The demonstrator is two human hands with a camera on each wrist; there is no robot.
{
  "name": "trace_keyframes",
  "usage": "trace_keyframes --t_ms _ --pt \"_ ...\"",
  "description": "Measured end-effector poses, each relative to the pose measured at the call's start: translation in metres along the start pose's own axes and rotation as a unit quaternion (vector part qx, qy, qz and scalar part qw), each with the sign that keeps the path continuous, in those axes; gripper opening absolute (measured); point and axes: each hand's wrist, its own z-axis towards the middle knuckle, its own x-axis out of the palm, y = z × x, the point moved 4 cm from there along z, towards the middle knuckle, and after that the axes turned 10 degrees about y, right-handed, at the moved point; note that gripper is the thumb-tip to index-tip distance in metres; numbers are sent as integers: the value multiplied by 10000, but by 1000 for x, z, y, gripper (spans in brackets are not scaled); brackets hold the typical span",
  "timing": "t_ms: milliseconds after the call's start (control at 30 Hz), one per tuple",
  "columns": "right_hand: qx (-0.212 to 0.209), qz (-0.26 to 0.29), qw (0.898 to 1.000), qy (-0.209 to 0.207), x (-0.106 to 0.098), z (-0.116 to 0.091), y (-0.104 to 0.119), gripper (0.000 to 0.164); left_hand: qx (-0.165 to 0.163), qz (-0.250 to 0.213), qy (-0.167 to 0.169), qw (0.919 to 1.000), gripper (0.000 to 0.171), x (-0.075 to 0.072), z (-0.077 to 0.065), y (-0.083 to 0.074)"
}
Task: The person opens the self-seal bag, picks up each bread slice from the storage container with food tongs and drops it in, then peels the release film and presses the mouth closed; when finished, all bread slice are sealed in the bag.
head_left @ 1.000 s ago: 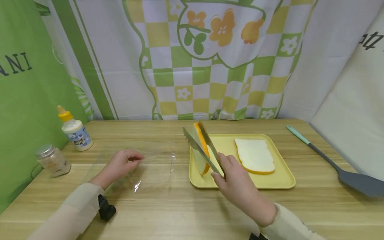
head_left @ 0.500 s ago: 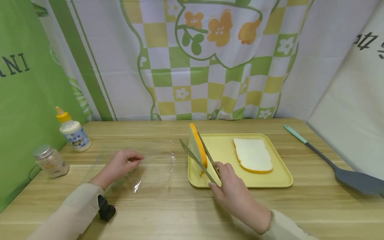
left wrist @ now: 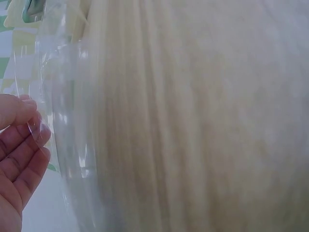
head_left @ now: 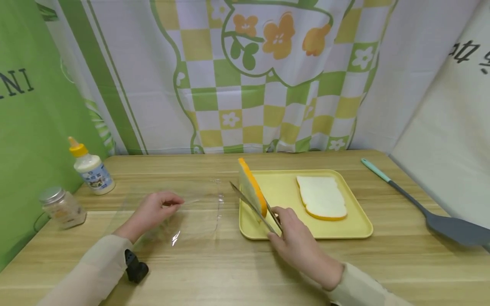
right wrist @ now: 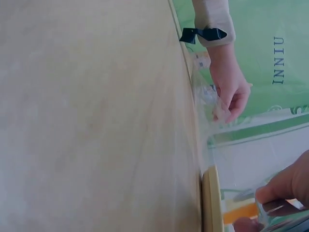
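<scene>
My right hand (head_left: 302, 248) holds metal tongs (head_left: 245, 198), their two arms on either side of a slice of bread (head_left: 255, 187) with an orange crust. That slice stands on edge, leaning, over the left end of a yellow tray (head_left: 283, 182). A second bread slice (head_left: 322, 197) lies flat in the tray's right half. To the left, my left hand (head_left: 155, 212) pinches the edge of a clear plastic bag (head_left: 203, 216) spread on the table. In the left wrist view, the bag (left wrist: 72, 111) rises between the thumb and fingertips. The right wrist view shows only part of the tongs.
At the table's left side stand a squeeze bottle (head_left: 95, 176) with a yellow cap and a small lidded jar (head_left: 63, 208). A grey spatula (head_left: 413, 199) with a mint handle lies right of the tray. Patterned cloth (head_left: 268, 97) hangs behind the table.
The bread slice in the tongs has shifted a little to the left, its upper end tilting leftward. My right hand has moved slightly left and down. The left hand stays put on the bag.
</scene>
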Motion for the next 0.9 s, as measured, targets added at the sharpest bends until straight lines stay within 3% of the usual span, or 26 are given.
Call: trace_keyframes --t_ms 200,333,467,633,900 --pt "-645 -138 9978 13 -11 2 -11 43 34 -45 18 10000 14 -1 0 -1" --pt "-1063 -258 9937 235 -24 4 -23 41 33 -35 34 10000 14 -1 1 -1" --pt "-1221 -321 9905 543 -40 8 -37 38 49 35 35 10000 14 0 2 -1" --pt "-1148 -513 9890 781 -52 12 -52 37 161 133 -35 9998 13 0 3 -3" --pt "-829 -741 9921 584 -58 14 -61 34 300 293 -15 9991 13 2 4 -6"
